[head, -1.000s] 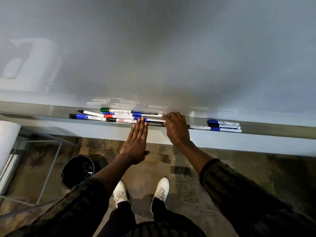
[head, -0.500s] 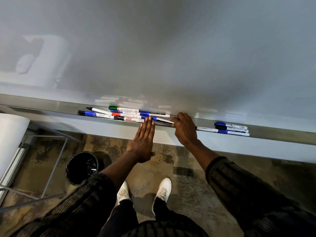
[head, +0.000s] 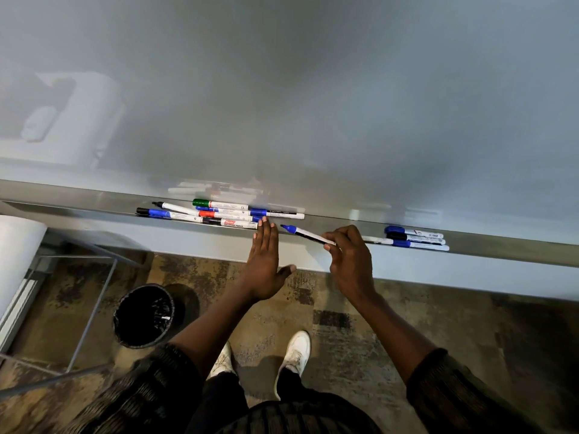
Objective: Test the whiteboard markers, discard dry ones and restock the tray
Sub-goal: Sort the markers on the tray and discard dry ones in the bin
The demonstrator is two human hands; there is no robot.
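A long metal marker tray [head: 341, 225] runs under the whiteboard [head: 313, 104]. My right hand [head: 347, 261] grips a blue-capped marker [head: 300, 232] by its rear end, holding it just above the tray's front edge, cap pointing left. My left hand [head: 264, 264] is flat with straight fingers, its fingertips at the tray edge beside a pile of several markers [head: 219, 213] with green, red, blue and black caps. Three more markers [head: 416, 239], blue and black capped, lie in the tray to the right.
A black waste bin [head: 144, 315] stands on the patterned floor at lower left, with a marker inside. A thin metal frame [head: 91, 311] and a white object [head: 15, 249] are at far left. My white shoes [head: 294, 352] are below the hands.
My right hand has lifted a blue-capped marker out of the tray and drawn it toward me. My left hand stays flat at the tray edge.
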